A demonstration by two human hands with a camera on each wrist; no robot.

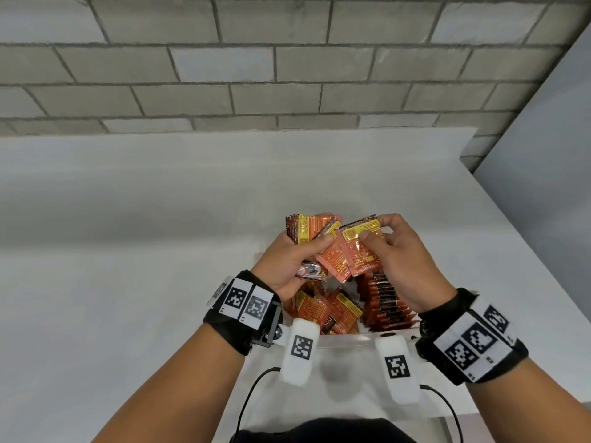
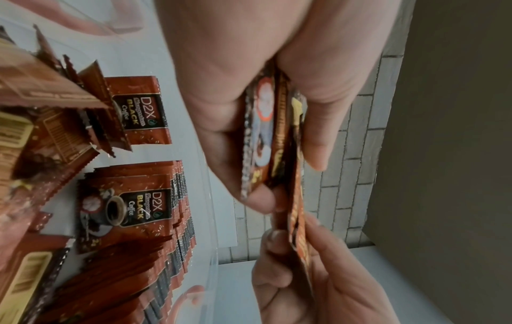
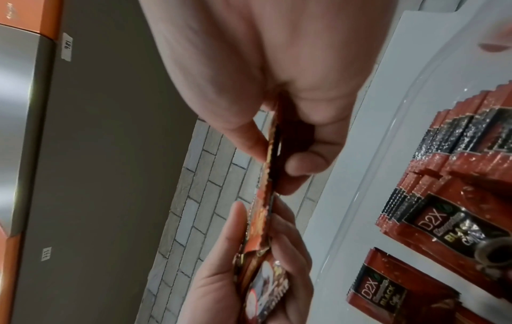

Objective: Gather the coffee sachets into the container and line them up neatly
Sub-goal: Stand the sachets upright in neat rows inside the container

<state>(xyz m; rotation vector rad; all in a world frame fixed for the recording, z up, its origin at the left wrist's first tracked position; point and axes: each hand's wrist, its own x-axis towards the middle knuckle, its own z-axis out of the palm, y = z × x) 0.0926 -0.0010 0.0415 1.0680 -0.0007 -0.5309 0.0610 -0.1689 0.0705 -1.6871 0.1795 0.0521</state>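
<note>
- Two hands are working over a white table (image 1: 128, 251), which is carrying the clear container (image 1: 339, 342) at its near edge, in front of a grey block wall (image 1: 287, 59)
- Inside the container, a neat row of sachets (image 1: 385, 302) is standing on edge along the right side, while a loose heap of sachets (image 1: 323, 310) is lying jumbled to its left
- Above the container, the left hand (image 1: 287, 262) is gripping a fanned bundle of sachets (image 1: 308, 230), thumb clamped across the front and fingers curled behind
- Beside it, the right hand (image 1: 399, 251) is pinching a few sachets (image 1: 359, 251) between thumb and fingertips, their edges overlapping the left hand's bundle
- Judging by the scene, the person is squaring up a handful before it joins the row; gathering looks largely done, with lining up still ahead for the heap
- The slick foil packets could slide out of the uneven fan if either pinch loosens, dropping onto the heap or over the container's wall onto the table
- Pushing the handful in carelessly could also tip the standing row, since nothing visible is bracing its near end
</note>
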